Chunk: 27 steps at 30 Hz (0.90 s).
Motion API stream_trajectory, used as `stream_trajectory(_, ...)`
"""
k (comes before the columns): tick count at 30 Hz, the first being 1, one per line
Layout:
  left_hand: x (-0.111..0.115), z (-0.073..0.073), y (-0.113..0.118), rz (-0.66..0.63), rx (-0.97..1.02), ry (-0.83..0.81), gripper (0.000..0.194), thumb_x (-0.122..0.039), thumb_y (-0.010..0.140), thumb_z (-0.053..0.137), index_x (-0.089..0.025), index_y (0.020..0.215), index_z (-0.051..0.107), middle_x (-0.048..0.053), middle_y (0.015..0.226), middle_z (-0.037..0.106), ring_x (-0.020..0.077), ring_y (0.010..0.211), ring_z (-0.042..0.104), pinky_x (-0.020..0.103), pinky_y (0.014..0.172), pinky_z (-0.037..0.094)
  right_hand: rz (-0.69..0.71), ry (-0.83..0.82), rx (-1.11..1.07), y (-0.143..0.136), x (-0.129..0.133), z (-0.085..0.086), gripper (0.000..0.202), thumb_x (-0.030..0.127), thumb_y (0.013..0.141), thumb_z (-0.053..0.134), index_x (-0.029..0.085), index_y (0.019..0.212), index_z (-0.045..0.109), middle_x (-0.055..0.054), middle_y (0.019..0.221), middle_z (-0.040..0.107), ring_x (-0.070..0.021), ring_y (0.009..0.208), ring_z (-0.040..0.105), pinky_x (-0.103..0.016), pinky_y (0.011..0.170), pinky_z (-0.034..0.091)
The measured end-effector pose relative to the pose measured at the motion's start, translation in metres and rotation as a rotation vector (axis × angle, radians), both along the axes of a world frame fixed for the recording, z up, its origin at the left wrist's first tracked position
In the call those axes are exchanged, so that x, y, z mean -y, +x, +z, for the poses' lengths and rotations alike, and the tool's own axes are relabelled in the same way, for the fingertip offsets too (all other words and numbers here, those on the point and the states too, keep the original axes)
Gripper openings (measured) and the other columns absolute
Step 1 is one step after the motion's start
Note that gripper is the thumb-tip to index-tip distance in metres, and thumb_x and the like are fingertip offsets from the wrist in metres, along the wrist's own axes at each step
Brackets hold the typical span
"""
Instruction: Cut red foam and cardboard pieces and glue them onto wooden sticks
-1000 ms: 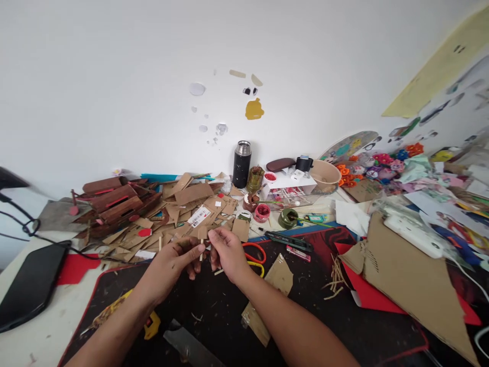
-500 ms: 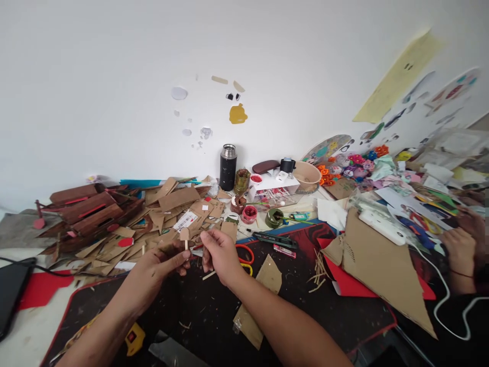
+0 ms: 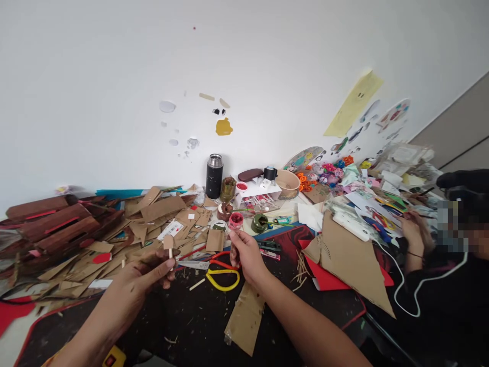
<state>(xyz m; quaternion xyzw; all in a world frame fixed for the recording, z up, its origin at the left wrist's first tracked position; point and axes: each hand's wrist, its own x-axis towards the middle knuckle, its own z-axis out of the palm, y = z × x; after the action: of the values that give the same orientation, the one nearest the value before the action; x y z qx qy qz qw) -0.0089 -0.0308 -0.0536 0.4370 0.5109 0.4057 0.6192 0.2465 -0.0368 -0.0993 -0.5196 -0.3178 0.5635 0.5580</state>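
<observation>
My left hand (image 3: pixel 147 278) pinches a short pale stick (image 3: pixel 170 253) between thumb and fingers. A small cardboard piece (image 3: pixel 168 241) sits at the stick's upper end. My right hand (image 3: pixel 248 257) is closed, its fingertips at the red handle loop of the scissors (image 3: pixel 222 283), which have one red and one yellow handle. The fingers partly cover that loop. The scissors' blades point left, toward my left hand. Below the blades, a short loose stick piece (image 3: pixel 197 284) lies on the dark mat, and a cardboard strip (image 3: pixel 245 321) lies under my right wrist.
Cardboard scraps (image 3: pixel 133 239) and a brown cardboard model (image 3: pixel 57 219) fill the left. Open paint jars (image 3: pixel 236 220) and a black flask (image 3: pixel 214 178) stand at the back. Cardboard sheet (image 3: pixel 351 260), power strip (image 3: pixel 350 225) and a co-worker's hand (image 3: pixel 414 239) are at right.
My right hand has moved away from the left hand to the scissors' handle. The left hand still holds the stick. The view has shifted, and more of the co-worker shows at right.
</observation>
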Motion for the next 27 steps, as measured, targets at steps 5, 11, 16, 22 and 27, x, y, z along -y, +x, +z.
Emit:
stream_trajectory(5,0.005,0.001,0.006,-0.026,-0.003,-0.043,0.06,-0.069,0.047,0.101,-0.02,0.072,0.077,0.001,0.064,0.068,0.0176,0.059,0.06,0.027,0.051,0.051,-0.04,-0.001,0.011,0.008,0.0,0.002,0.06,0.076,0.074,0.082,0.022,0.084,0.058,0.011,0.047,0.05,-0.0076,0.033,0.044,-0.018,0.034,0.024)
stream_trajectory(11,0.01,-0.002,0.01,-0.071,0.0,-0.017,0.059,-0.07,0.054,0.097,-0.021,0.075,0.073,0.001,0.065,0.069,0.0194,0.06,0.062,0.029,0.053,0.051,-0.015,-0.01,0.02,0.003,0.015,-0.003,0.061,0.075,0.076,0.083,0.022,0.074,0.053,0.01,0.049,0.051,-0.0068,0.034,0.043,-0.018,0.034,0.024)
stream_trajectory(16,0.021,-0.012,0.02,-0.25,0.005,0.001,0.056,-0.072,0.068,0.091,-0.021,0.077,0.072,0.001,0.063,0.069,0.0171,0.056,0.061,0.028,0.055,0.05,-0.046,-0.034,0.003,0.005,0.025,-0.011,0.062,0.077,0.075,0.083,0.02,0.079,0.059,0.011,0.047,0.047,-0.0068,0.033,0.04,-0.019,0.034,0.022)
stream_trajectory(22,0.038,-0.014,0.037,-0.325,0.088,-0.049,0.057,-0.073,0.071,0.089,-0.021,0.08,0.068,-0.001,0.06,0.065,0.0157,0.052,0.059,0.025,0.048,0.047,-0.013,0.011,0.0,-0.004,0.031,-0.016,0.062,0.079,0.079,0.08,0.02,0.079,0.061,0.012,0.044,0.04,-0.0073,0.032,0.036,-0.021,0.035,0.022)
stream_trajectory(27,0.054,-0.017,0.053,-0.33,0.186,-0.124,0.055,-0.066,0.071,0.092,-0.021,0.081,0.063,-0.003,0.063,0.064,0.014,0.05,0.059,0.022,0.044,0.044,-0.013,0.036,0.062,-0.016,0.04,-0.015,0.061,0.082,0.082,0.076,0.022,0.079,0.062,0.012,0.044,0.038,-0.0088,0.034,0.032,-0.023,0.037,0.024)
